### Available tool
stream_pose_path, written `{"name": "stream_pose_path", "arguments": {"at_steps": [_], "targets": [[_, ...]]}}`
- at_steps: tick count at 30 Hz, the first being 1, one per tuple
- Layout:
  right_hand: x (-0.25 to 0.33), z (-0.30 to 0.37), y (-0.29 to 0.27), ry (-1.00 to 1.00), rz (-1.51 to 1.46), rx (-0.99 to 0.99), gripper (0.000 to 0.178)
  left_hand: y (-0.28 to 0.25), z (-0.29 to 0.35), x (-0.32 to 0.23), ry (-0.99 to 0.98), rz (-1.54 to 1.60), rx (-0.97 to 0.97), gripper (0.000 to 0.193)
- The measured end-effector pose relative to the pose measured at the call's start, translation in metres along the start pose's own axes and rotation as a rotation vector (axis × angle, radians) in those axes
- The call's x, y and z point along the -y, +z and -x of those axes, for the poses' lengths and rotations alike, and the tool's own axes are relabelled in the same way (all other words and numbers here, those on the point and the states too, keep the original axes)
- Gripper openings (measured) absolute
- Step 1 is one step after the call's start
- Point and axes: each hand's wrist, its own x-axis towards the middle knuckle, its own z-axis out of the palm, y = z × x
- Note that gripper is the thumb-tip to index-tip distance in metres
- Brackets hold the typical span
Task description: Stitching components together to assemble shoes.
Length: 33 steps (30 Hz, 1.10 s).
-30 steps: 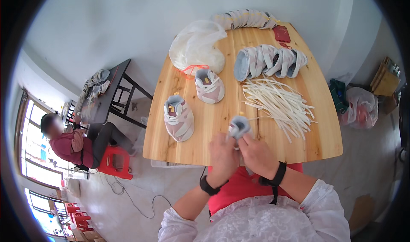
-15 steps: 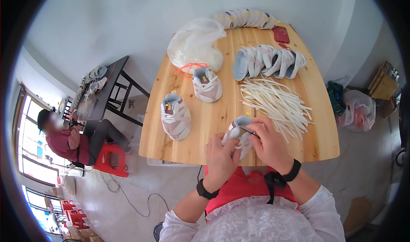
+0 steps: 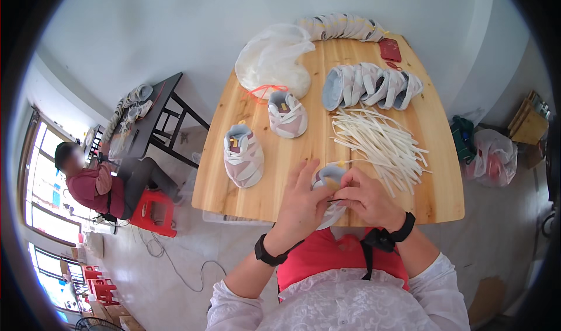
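Note:
A white and pinkish-grey shoe upper lies at the table's front edge, partly hidden by my hands. My left hand is over its left side, with thumb and forefinger pinched together; what they grip is too small to make out. From the right, my right hand pinches a thin dark tool above the upper's opening, its fingertips meeting those of the left. To the left stand two laced shoe uppers, one nearer and one farther. A pile of flat white laces spreads to the right.
Behind the laces sits a row of nested shoe uppers; a longer tied row lines the back edge. A plastic bag with red string and a red phone-like item are there too. A person sits at a dark table, left.
My right hand has lowered the thin dark tool, and the fingertips of both hands now meet above the upper. The left hand has shifted and its fingers point upward. The view has moved slightly.

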Motion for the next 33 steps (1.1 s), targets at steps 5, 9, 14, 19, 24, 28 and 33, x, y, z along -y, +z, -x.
{"name": "stream_pose_path", "arguments": {"at_steps": [5, 9, 14, 19, 24, 28, 33], "targets": [[-0.002, 0.002, -0.002, -0.025, -0.004, 0.045, 0.014, -0.003, -0.006, 0.001, 0.024, 0.079, 0.128, 0.020], [0.000, -0.002, -0.003, -0.090, -0.025, 0.047, 0.013, -0.011, -0.010, -0.003, 0.056, 0.058, 0.212, 0.017], [-0.002, -0.003, -0.003, -0.111, -0.022, 0.063, 0.014, -0.004, -0.007, -0.005, 0.103, -0.035, 0.118, 0.019], [0.002, -0.006, -0.005, -0.091, -0.083, 0.130, 0.012, 0.003, 0.003, -0.002, -0.011, -0.078, 0.073, 0.022], [-0.002, -0.010, -0.022, -0.080, -0.043, 0.163, 0.014, -0.031, -0.013, 0.010, -0.062, 0.335, 0.160, 0.029], [0.003, -0.021, -0.029, -0.159, 0.039, 0.232, 0.017, -0.035, -0.018, 0.021, 0.054, 0.331, 0.327, 0.033], [0.002, -0.024, -0.035, -0.185, 0.130, 0.158, 0.019, -0.035, -0.017, 0.018, 0.109, 0.101, 0.254, 0.030]]}}
